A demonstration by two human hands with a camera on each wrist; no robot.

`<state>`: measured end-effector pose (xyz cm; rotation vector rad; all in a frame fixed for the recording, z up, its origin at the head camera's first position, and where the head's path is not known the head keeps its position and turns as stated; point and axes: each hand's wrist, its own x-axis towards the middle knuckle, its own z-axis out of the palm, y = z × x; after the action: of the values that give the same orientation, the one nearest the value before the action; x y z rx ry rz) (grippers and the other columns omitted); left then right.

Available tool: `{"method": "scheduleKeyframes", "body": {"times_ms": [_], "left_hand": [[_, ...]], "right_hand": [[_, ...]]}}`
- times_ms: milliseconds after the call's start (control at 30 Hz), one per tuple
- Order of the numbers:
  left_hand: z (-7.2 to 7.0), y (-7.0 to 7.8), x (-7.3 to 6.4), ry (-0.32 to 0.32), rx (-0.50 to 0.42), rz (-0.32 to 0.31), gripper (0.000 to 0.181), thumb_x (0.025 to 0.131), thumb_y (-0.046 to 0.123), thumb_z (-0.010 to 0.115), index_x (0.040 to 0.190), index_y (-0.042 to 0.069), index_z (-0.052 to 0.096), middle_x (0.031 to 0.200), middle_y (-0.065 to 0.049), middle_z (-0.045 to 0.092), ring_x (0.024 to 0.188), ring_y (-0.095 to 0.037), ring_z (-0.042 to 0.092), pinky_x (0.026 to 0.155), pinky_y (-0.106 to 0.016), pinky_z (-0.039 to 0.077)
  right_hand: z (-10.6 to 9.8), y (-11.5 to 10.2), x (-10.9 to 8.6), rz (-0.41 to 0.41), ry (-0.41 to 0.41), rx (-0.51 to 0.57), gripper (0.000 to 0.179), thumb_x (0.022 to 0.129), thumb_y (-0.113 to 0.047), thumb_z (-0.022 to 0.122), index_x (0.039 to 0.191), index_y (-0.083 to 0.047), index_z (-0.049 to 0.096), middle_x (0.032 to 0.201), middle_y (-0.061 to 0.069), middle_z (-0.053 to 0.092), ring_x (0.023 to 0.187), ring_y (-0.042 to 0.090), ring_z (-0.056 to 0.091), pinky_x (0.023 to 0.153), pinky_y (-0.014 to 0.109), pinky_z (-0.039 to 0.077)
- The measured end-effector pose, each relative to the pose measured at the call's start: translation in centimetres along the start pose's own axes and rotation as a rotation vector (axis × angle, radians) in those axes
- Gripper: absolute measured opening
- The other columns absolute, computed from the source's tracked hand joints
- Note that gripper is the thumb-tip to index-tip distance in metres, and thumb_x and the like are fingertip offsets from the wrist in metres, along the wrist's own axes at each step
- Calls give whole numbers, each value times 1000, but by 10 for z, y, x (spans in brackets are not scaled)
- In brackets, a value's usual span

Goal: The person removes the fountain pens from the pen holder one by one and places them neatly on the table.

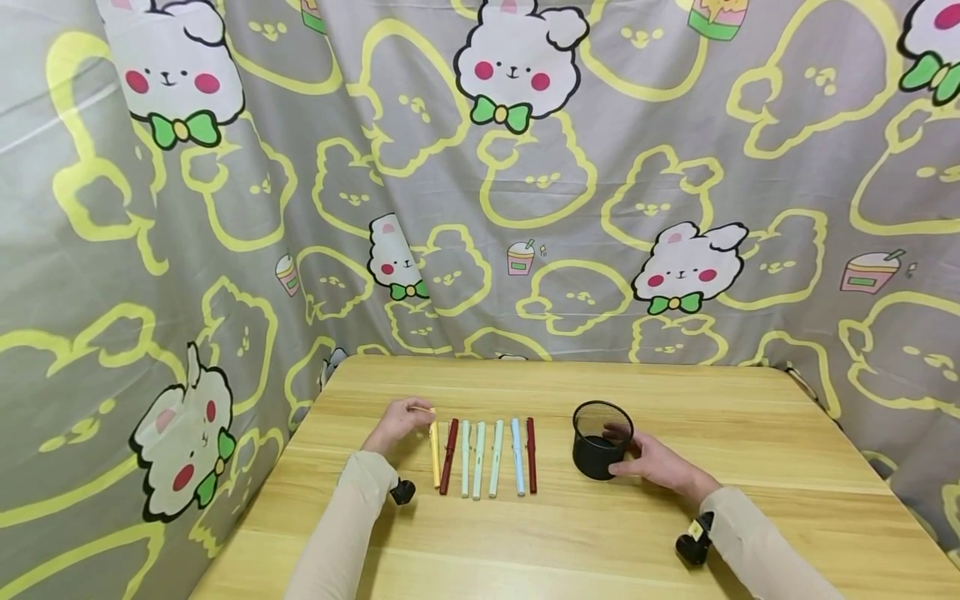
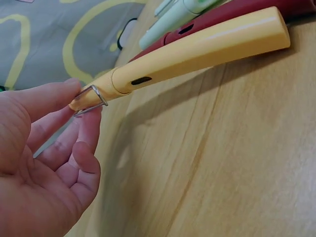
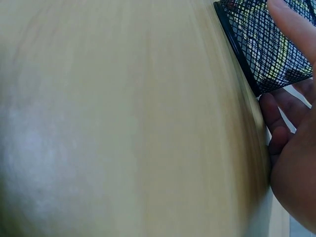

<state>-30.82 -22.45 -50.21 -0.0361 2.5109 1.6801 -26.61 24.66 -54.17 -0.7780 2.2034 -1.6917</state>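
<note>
My left hand (image 1: 401, 423) pinches a yellow fountain pen (image 1: 435, 454) by its clip end, thumb above and fingers beneath in the left wrist view. The rest of the yellow pen (image 2: 197, 54) slants away over the wood. To its right lies a row of pens: a dark red pen (image 1: 449, 457), three pale green pens (image 1: 478, 460), a light blue pen (image 1: 517, 457) and another dark red pen (image 1: 532, 455). A black mesh pen cup (image 1: 597, 454) stands upright, and my right hand (image 1: 660, 467) holds it from the right side, thumb in front, other fingers partly hidden behind.
The wooden table (image 1: 570, 550) carries all these things. A grey curtain (image 1: 450, 183) with cartoon prints hangs along its back and left side. Each wrist wears a small black camera, such as the right one (image 1: 693, 542).
</note>
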Motion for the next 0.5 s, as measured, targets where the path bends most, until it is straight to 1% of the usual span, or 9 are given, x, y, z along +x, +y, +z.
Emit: {"method": "scheduleKeyframes", "body": {"times_ms": [133,267,367,500], "left_hand": [[0,-2,-1,-41,14,33,28,89,6,64,113,-9,60,92,-13,68,79,-25,63,71,-39,50],[0,-6,1,-61,17,61,29,88,5,65,113,-9,60,93,-15,68,77,-23,64,69,-38,50],[1,-9,3,-81,11,69,30,88,5,65,114,-9,61,96,-16,68,78,-21,64,73,-36,51],[2,-11,3,-117,27,92,30,89,6,64,115,-9,60,98,-16,67,80,-22,64,80,-40,51]], "right_hand": [[0,-2,-1,2,-4,0,73,84,-8,71,142,8,30,141,32,34,129,49,29,92,11,30],[0,-1,-1,1,-7,6,73,84,-7,71,142,9,30,141,32,34,129,50,28,92,11,31],[0,0,0,-2,-9,6,73,84,-7,71,142,9,29,140,33,34,129,51,27,92,11,31],[-1,2,1,-4,-7,-6,74,84,-9,71,142,10,29,141,33,34,129,50,27,93,11,31]]}}
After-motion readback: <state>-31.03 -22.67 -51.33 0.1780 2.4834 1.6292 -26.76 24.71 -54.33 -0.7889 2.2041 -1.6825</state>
